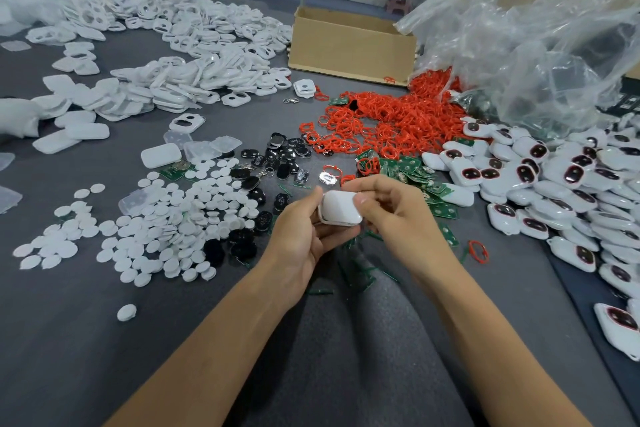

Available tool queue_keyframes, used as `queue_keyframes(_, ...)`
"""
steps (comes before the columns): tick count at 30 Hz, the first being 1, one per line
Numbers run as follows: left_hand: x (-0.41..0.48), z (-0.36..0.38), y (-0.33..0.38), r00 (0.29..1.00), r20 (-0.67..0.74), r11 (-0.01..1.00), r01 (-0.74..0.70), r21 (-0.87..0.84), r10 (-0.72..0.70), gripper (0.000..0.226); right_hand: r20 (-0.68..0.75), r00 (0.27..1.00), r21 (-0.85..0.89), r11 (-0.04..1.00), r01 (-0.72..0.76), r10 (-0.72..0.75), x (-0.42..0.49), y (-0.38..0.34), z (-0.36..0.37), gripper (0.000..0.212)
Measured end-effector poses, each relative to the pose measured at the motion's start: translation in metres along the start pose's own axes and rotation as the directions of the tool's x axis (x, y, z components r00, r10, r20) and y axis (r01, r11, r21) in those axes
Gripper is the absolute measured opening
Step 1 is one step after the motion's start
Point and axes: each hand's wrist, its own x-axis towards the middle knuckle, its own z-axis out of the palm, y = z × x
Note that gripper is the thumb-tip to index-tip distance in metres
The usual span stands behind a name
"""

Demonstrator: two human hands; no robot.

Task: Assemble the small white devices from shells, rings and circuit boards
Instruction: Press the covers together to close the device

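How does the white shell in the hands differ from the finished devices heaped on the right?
The shell is gripped between the left hand and right hand, off the table; the finished devices lie loose in a heap on it. The shell shows a plain white face; many finished devices show a dark window rimmed in red. Both are white with rounded corners.

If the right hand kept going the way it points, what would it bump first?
The right hand pinches the white device; going on leftward, it would probably meet the left hand first, though depth is unclear.
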Motion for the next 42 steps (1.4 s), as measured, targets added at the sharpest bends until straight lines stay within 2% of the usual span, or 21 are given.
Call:
queue_keyframes(3,-0.001,0.001,0.0,1.0,0.006,0.999,-0.018,0.027,0.018,0.03,-0.03,0.999,-0.077,0.996,0.04,-0.042,-0.001,0.001,0.004,0.019)
queue_keyframes(7,-0.003,0.001,0.0,0.997,0.068,0.993,-0.05,0.107,0.043,0.033,-0.071,0.988,-0.267,0.957,0.111,-0.134,-0.001,0.004,0.007,0.018)
queue_keyframes(10,-0.002,-0.001,-0.001,0.994,0.096,0.986,-0.064,0.153,0.05,0.034,-0.072,0.983,-0.311,0.94,0.136,-0.167,-0.001,0.006,0.008,0.018)
queue_keyframes(14,-0.001,0.0,-0.003,0.993,0.092,0.98,-0.085,0.179,0.069,0.034,-0.064,0.989,-0.35,0.931,0.105,-0.136,0.001,0.01,0.005,0.019)
queue_keyframes(16,-0.001,-0.001,-0.004,0.992,0.097,0.975,-0.1,0.201,0.082,0.035,-0.03,0.998,-0.293,0.955,0.04,-0.051,0.003,0.011,0.003,0.019)
queue_keyframes(18,-0.002,-0.001,-0.005,0.989,0.106,0.967,-0.122,0.223,0.1,0.034,0.024,0.996,-0.126,0.989,-0.082,0.086,0.004,0.011,0.001,0.018)
queue_keyframes(20,-0.002,-0.001,-0.007,0.987,0.12,0.964,-0.134,0.229,0.109,0.032,0.12,0.971,0.066,0.974,-0.215,0.207,0.004,0.012,-0.003,0.018)
queue_keyframes(23,-0.003,0.0,-0.01,0.985,0.14,0.96,-0.136,0.244,0.104,0.029,0.265,0.925,0.176,0.929,-0.325,0.273,0.003,0.012,-0.01,0.023)
queue_keyframes(25,-0.003,0.0,-0.011,0.981,0.153,0.95,-0.157,0.269,0.119,0.028,0.313,0.905,0.232,0.901,-0.366,0.287,0.003,0.012,-0.013,0.025)
queue_keyframes(33,-0.007,0.001,-0.01,0.964,0.171,0.928,-0.246,0.279,0.204,0.026,0.263,0.934,0.297,0.902,-0.315,0.239,0.001,0.012,-0.01,0.024)
queue_keyframes(42,-0.008,0.002,-0.013,0.94,0.104,0.886,-0.342,0.313,0.326,0.022,0.15,0.967,0.302,0.922,-0.244,0.207,-0.002,0.006,-0.002,0.026)
